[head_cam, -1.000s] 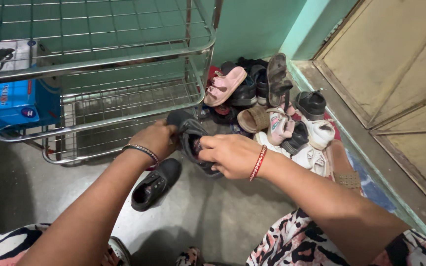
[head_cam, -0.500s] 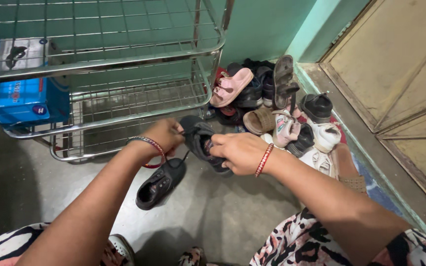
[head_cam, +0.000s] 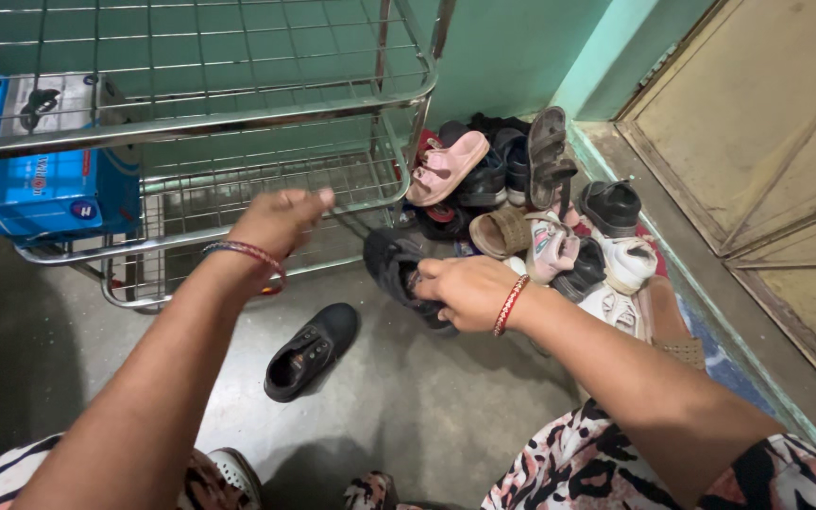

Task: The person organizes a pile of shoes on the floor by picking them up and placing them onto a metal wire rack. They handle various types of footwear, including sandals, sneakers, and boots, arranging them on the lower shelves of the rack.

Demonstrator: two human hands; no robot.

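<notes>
My right hand (head_cam: 467,290) grips a dark grey shoe (head_cam: 397,267) by its opening, just above the floor beside the shoe pile. My left hand (head_cam: 280,220) is raised in front of the metal rack (head_cam: 238,113), fingers loosely apart, holding nothing. A second black shoe (head_cam: 309,351) lies on the grey floor below my left wrist, its opening facing up. Both wrists wear bangles.
A heap of sandals and shoes (head_cam: 531,208) fills the corner by the green wall, with a pink sandal (head_cam: 446,165) on top. A blue box (head_cam: 44,179) sits on the rack's shelf. A closed door (head_cam: 767,142) stands at right.
My left hand has let go of the dark shoe and lifted up toward the rack. My right hand still holds the shoe, slightly lower and to the right.
</notes>
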